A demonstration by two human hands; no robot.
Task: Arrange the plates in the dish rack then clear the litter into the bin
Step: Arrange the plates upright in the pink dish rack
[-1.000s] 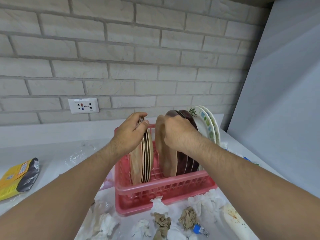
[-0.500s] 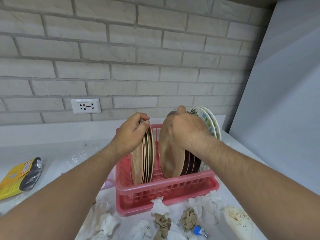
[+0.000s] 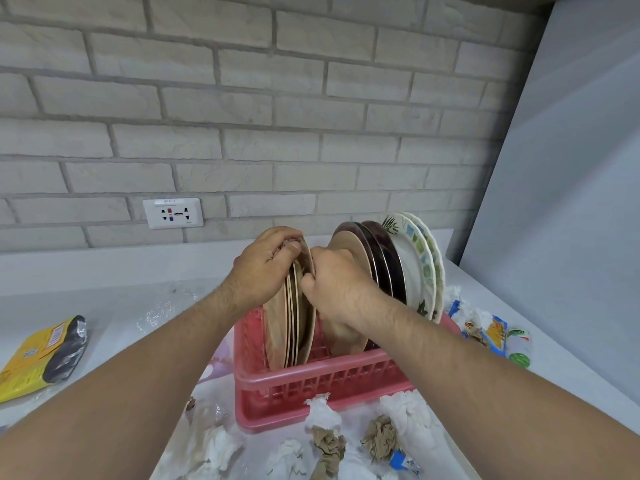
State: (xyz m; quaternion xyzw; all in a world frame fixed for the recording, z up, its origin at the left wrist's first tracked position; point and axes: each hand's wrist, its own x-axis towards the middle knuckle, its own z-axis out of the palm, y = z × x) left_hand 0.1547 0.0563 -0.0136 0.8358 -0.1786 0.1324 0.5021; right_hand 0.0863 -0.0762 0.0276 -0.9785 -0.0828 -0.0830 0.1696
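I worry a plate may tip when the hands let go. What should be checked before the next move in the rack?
1. Left hand grips the tan plates by their top rims: ok.
2. Right hand holds the rightmost rim of that group: ok.
3. Plate bottoms seated in the dish rack slots: cannot tell, its front wall hides them.
4. Single tan plate stands on edge against the dark plates: ok.
5. Counter cleared: not ok, crumpled tissue lies before the rack.
6. Bin within reach: cannot tell, none in view.
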